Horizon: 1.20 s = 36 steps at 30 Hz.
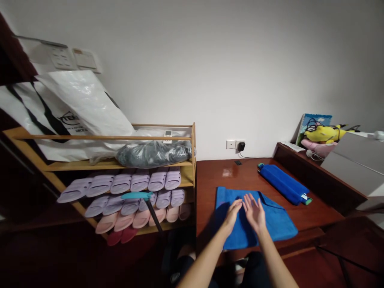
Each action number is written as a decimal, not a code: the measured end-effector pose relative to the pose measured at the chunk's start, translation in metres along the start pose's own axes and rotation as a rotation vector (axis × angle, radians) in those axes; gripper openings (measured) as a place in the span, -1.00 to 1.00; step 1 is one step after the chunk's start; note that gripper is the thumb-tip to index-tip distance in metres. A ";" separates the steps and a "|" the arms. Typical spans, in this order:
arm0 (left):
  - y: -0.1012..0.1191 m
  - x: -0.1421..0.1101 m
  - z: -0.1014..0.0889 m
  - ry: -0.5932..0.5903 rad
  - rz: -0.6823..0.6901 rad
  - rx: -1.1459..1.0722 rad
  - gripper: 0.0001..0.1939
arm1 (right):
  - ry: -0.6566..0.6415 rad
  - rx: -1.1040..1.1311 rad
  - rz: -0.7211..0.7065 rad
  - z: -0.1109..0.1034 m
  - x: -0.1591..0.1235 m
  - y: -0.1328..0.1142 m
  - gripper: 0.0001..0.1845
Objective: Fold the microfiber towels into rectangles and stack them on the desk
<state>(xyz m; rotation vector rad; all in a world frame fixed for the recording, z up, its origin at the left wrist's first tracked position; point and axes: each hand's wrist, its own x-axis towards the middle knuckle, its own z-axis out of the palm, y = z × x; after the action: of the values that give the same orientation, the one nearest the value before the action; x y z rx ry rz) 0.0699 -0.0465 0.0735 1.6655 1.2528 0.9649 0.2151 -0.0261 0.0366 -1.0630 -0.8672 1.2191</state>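
A blue towel [279,224] lies spread on a dark red-brown wooden table [228,176], partly folded. My left hand [232,214] rests on the towel's middle, fingers stretched out. My right hand [254,211] lies just beside it on the towel, fingers spread flat. Neither hand holds anything. A second blue towel, rolled up [283,183], sits further back on the table to the right.
A wooden shoe rack [192,160] with several lilac and pink slippers [135,188] stands left of the table, plastic bags [84,108] on top. A teal-headed tool [138,196] leans on it. Wall socket with plug [241,146]; plush toy [325,133] and grey boxes [354,162] at right.
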 end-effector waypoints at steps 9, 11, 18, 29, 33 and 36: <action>-0.051 0.005 -0.010 0.072 -0.114 -0.128 -0.50 | -0.032 0.441 0.169 0.006 0.002 0.034 -0.55; -0.055 0.002 -0.026 0.055 -0.096 -0.033 -0.51 | -0.031 0.480 0.205 -0.003 0.005 0.032 -0.61; -0.049 -0.033 -0.074 -0.130 0.061 0.489 -0.47 | 0.008 0.547 0.259 -0.025 0.009 0.024 -0.75; -0.051 -0.051 -0.134 -0.142 -0.164 0.943 -0.39 | 0.247 0.412 0.208 -0.131 0.008 -0.006 -0.80; -0.046 -0.057 -0.136 -0.113 -0.197 0.978 -0.38 | 0.426 0.348 0.169 -0.166 0.017 -0.027 -0.89; -0.038 -0.058 -0.121 -0.035 -0.163 1.016 -0.36 | 0.460 0.348 0.130 -0.157 0.021 -0.037 -0.91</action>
<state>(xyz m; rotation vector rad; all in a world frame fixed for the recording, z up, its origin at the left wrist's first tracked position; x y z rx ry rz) -0.0662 -0.0771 0.0777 2.2289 1.9933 0.1464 0.3768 -0.0319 0.0250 -1.0635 -0.2247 1.1165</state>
